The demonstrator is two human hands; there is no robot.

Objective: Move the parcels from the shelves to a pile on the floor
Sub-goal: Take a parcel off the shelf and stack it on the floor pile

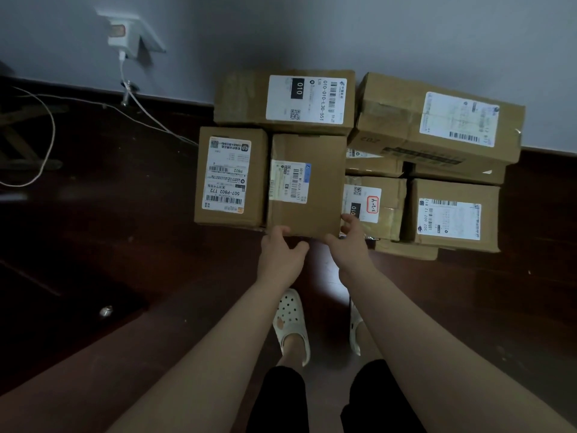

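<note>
A pile of several brown cardboard parcels with white shipping labels lies on the dark floor against the wall. In its front middle sits a tall parcel [307, 182] with a small label. My left hand [282, 250] grips that parcel's near left corner, fingers on top and thumb below the edge. At the near right corner, my right hand [348, 239] holds it with fingers up the side. To its left lies a parcel marked 507-P802 [229, 176]. Behind it is a parcel marked 010 [285, 100].
More parcels are stacked to the right [452, 214], with a large one on top [437, 120]. A white charger [120, 34] sits in a wall socket at the upper left and its cables [50, 132] trail over the floor. My feet in white clogs [292, 323] stand just before the pile.
</note>
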